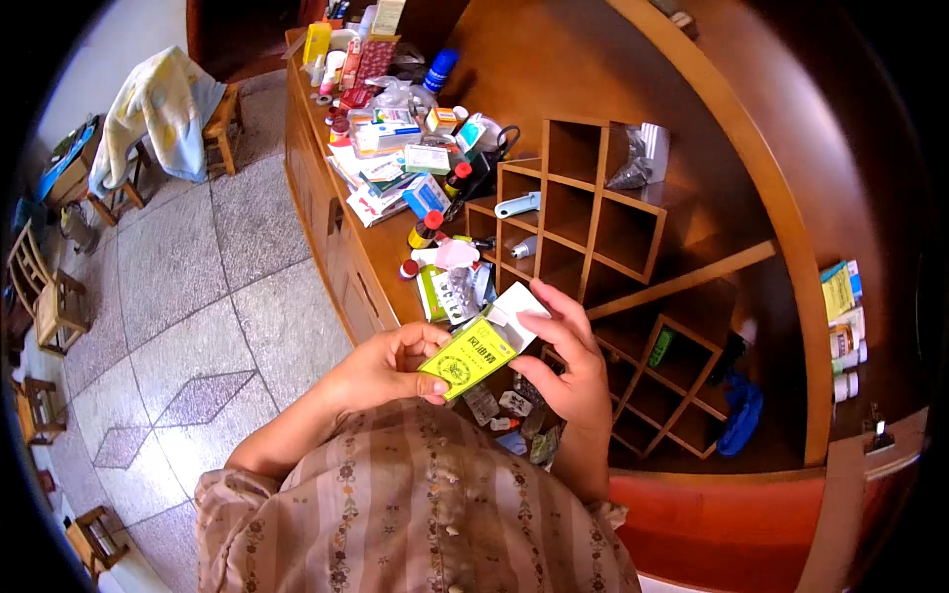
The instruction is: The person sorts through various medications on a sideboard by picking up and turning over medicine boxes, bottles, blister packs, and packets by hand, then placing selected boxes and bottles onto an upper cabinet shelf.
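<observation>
A yellow-green medicine box (465, 361) with dark printed characters is tilted in front of my chest. My left hand (381, 371) grips its lower end, thumb across the printed face. At the upper end a white flap (514, 308) stands out from the box. My right hand (571, 364) is closed around that end, fingertips on the flap and thumb at the box's edge. Just beyond the box lie a foil blister pack (462, 295) and a green-and-white packet (431, 292). Small packets (514, 402) show below it, partly hidden by my hands.
Medicine boxes (427, 158), red-capped bottles (426, 229) and a blue spray can (441, 69) crowd the wooden cabinet top. A wooden lattice shelf (595, 188) stands to the right, with a blue bag (741, 415) beside it. Chairs (54, 296) line the tiled floor at left.
</observation>
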### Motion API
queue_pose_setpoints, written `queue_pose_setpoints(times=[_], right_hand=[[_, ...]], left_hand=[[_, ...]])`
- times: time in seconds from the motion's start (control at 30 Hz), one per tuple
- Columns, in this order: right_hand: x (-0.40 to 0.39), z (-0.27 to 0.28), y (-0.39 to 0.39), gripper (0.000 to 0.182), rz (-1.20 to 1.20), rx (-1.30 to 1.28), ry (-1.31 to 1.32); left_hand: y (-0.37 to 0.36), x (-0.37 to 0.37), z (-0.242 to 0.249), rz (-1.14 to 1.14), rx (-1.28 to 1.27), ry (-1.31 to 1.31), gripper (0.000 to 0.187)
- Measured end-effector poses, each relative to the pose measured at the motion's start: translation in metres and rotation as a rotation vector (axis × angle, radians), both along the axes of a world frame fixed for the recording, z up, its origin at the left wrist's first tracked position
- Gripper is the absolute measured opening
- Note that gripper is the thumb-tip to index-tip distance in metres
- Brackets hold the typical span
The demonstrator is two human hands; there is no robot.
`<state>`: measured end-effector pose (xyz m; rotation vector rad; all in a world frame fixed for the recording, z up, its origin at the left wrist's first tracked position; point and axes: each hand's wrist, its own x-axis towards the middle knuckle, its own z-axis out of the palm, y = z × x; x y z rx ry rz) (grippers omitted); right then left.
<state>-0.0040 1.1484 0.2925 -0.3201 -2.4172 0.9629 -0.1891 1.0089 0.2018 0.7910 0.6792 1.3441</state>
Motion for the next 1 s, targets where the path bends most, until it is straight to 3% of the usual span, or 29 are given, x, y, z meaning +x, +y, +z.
queue_pose_setpoints(times=[0.1, 0.3, 0.4, 0.53, 0.6, 0.67, 0.73, 0.8, 0.87, 1.0], right_hand=[[0.000, 0.001, -0.005, 0.043, -0.092, 0.032, 0.102], [-0.001, -0.019, -0.028, 0.039, -0.158, -0.221, 0.260], [-0.007, -0.036, -0.041, 0.035, -0.231, -0.606, 0.306], [0.001, -0.036, -0.039, 0.032, -0.189, -0.344, 0.250], [0.005, -0.029, -0.036, 0.028, -0.016, -0.192, 0.138], [0.004, -0.027, -0.040, 0.028, 0.048, -0.218, 0.087], [0.003, -0.031, -0.045, 0.025, 0.083, -0.644, 0.045], [0.001, -0.039, -0.046, 0.025, 0.094, -0.679, 0.051], [0.003, -0.053, -0.046, 0.031, 0.063, -0.800, 0.103], [0.005, -0.053, -0.049, 0.040, -0.018, -0.737, 0.094]], left_hand=[[-0.001, 0.004, 0.003, 0.024, -0.001, 0.001, 0.042], [0.001, 0.014, 0.000, 0.156, 0.056, 0.065, 0.039], [0.001, 0.020, -0.005, 0.167, 0.091, 0.137, 0.039], [0.000, 0.014, -0.002, 0.182, 0.160, 0.178, 0.052], [0.002, 0.002, 0.002, 0.246, 0.274, 0.208, 0.068], [0.001, -0.002, 0.018, 0.317, 0.306, 0.086, 0.059], [-0.008, -0.008, 0.028, 0.270, 0.231, 0.196, 0.051], [-0.012, -0.009, 0.033, 0.216, 0.163, 0.306, 0.043], [-0.011, -0.005, 0.035, 0.337, 0.187, 0.473, 0.029], [-0.012, -0.001, 0.028, 0.360, 0.160, 0.507, 0.023]])
